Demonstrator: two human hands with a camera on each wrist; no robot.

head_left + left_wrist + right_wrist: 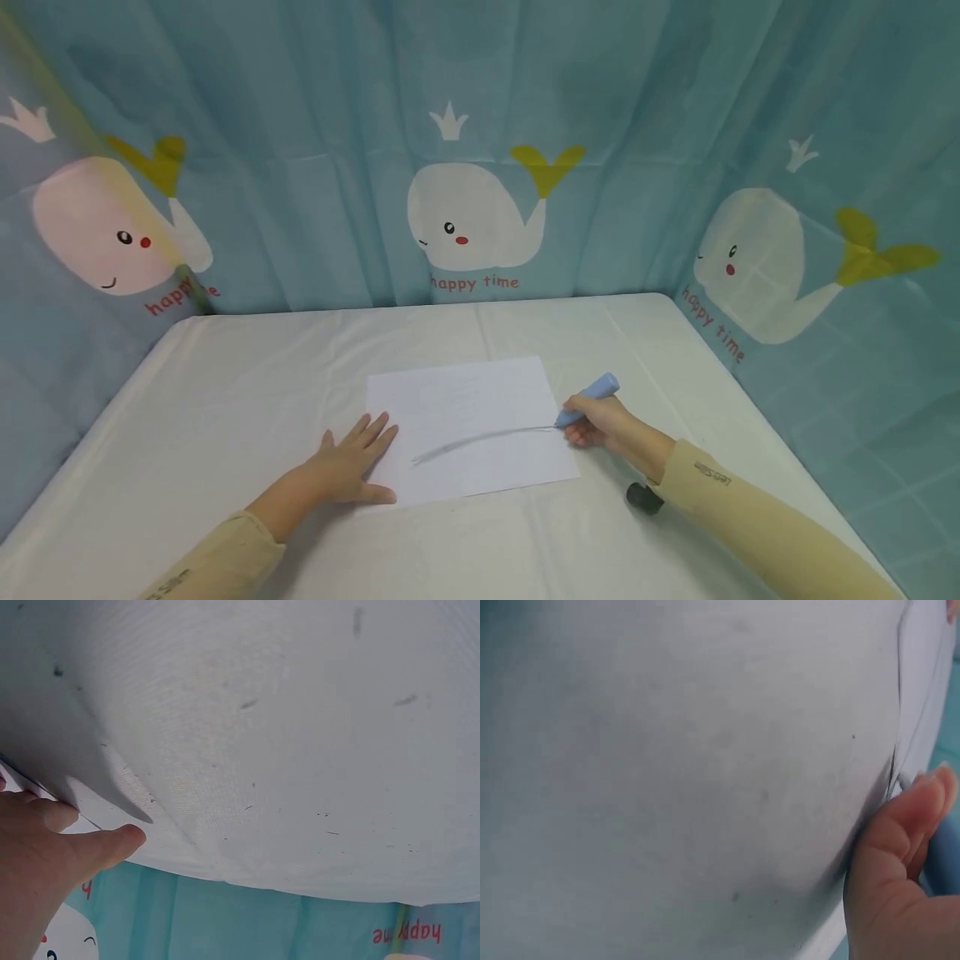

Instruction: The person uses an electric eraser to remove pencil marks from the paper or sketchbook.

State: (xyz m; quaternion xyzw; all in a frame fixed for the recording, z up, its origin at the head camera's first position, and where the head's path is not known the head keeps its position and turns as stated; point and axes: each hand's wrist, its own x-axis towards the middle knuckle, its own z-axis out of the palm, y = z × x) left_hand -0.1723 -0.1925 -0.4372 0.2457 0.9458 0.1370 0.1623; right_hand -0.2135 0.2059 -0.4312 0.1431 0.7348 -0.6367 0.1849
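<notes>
A light-blue utility knife is held in my right hand, its tip down at the right edge of a white sheet of paper. Across the sheet runs a long, slightly curved grey slit, ending at the tip. In the right wrist view the thumb and fingers pinch the blue handle, partly hidden behind them. My left hand lies with fingers spread on the sheet's left edge, its thumb near the lower left corner. The left wrist view shows its thumb stretched out.
The sheet lies on a table with a white cloth. A small dark object shows beside the right sleeve. Blue curtains printed with whales hang behind the table and at both sides.
</notes>
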